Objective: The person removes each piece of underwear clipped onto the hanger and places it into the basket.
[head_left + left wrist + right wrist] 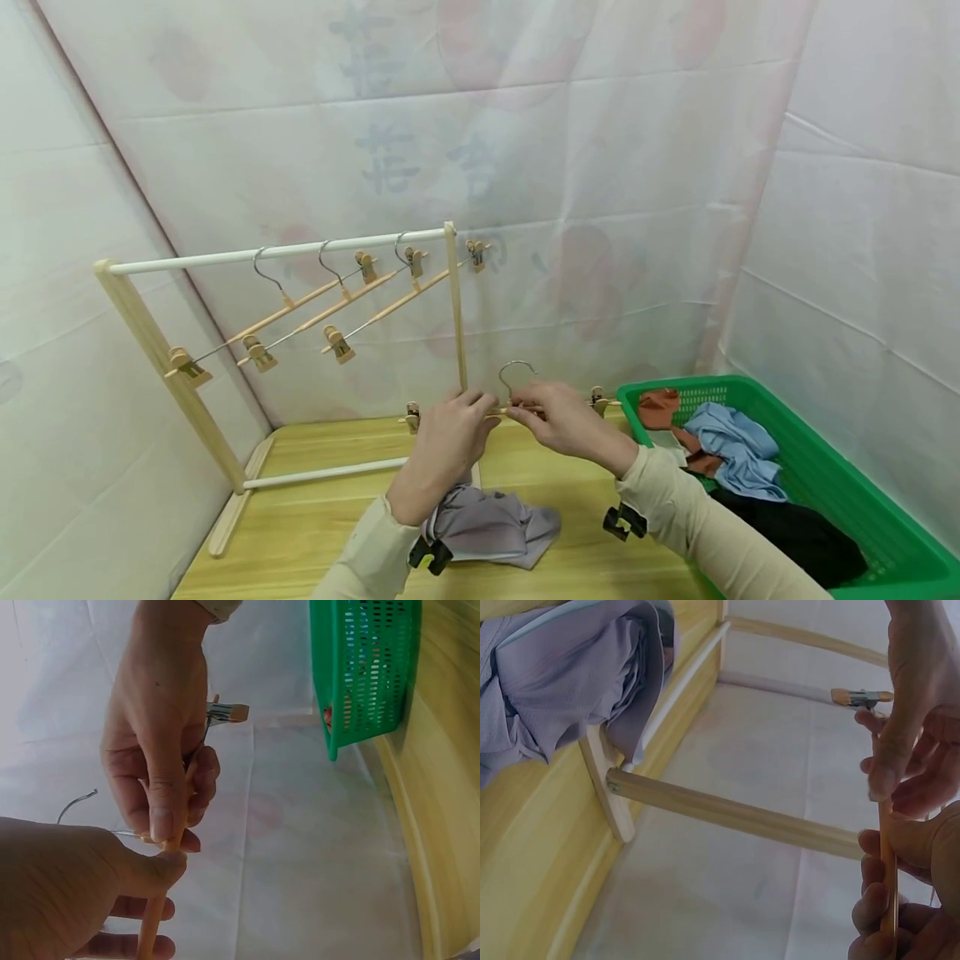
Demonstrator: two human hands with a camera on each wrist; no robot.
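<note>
Both hands hold a clip hanger with a light wooden bar (153,921) and a metal hook (517,362), in front of the rack's right post. My left hand (450,437) grips the bar left of the hook, thumb along it. With thumb and fingers, my right hand (570,425) pinches the bar close by, at the hook's base. One clip (412,417) shows beyond the left hand, another clip (597,402) beyond the right, near the basket. Below the hands, a crumpled greyish-purple garment (495,527) lies on the table, partly hidden by the left wrist.
A wooden rack with a white top rail (187,262) stands at the left, bearing three clip hangers (322,315) with nothing clipped on. At the right, a green basket (847,475) holds blue, rust and black cloth. Fabric walls (637,167) enclose the wooden table (322,517).
</note>
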